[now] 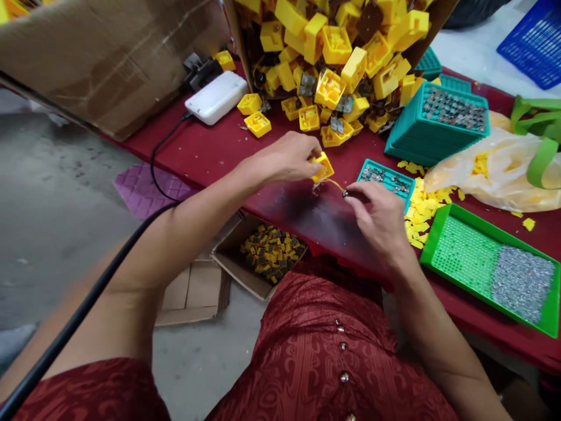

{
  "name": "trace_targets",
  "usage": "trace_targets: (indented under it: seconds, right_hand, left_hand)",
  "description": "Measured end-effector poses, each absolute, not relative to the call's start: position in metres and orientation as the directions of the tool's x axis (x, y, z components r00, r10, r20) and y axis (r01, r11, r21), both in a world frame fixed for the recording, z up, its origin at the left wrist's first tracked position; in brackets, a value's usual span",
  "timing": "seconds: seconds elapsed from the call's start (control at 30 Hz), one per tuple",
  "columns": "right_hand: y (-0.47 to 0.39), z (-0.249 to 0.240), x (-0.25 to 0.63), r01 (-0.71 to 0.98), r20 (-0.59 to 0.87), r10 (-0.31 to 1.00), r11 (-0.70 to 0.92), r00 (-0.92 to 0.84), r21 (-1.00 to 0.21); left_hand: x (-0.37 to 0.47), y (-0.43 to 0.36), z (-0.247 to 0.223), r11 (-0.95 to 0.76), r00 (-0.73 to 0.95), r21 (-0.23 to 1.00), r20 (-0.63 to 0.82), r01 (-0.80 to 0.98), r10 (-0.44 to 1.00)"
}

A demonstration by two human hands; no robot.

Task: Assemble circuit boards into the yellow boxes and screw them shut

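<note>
My left hand (294, 156) holds an open yellow plastic case (323, 168) above the front edge of the red-covered table. From the case a thin orange wire (335, 183) runs right to a small dark piece (345, 193), pinched between the thumb and fingers of my right hand (379, 213). Just beyond the right hand is a small teal tray (390, 179) of little metal parts. Many yellow cases (336, 45) lie heaped in and before a carton behind the hands.
Stacked teal trays (432, 126), yellow pieces (418, 213) and a green basket (467, 245) of metal parts are at right. A white power bank (217, 97) with a black cable lies left. Below the table edge, a carton (245, 275) holds small yellow-black items.
</note>
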State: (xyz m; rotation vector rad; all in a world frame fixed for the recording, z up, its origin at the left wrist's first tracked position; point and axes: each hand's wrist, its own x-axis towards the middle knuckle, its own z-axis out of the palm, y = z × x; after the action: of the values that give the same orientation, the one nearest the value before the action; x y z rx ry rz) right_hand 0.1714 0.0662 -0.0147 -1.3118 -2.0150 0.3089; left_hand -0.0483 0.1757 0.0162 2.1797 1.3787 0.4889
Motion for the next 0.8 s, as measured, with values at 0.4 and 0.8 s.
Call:
trace_targets:
  seconds: [0.4,0.8]
  right_hand:
    - [0.058,-0.004,0.191,0.741,0.414,0.894,0.392,-0.169,-0.545]
    - [0.028,-0.012,0.201,0.332,0.166,0.981,0.124,0.100,-0.935]
  left_hand:
    - [-0.050,0.118,0.005,0.434,0.531,0.770,-0.637,0.468,0.559]
    - [-0.021,0.058,-0.002,0.860,0.632,0.493,-0.627,-0.130,0.455]
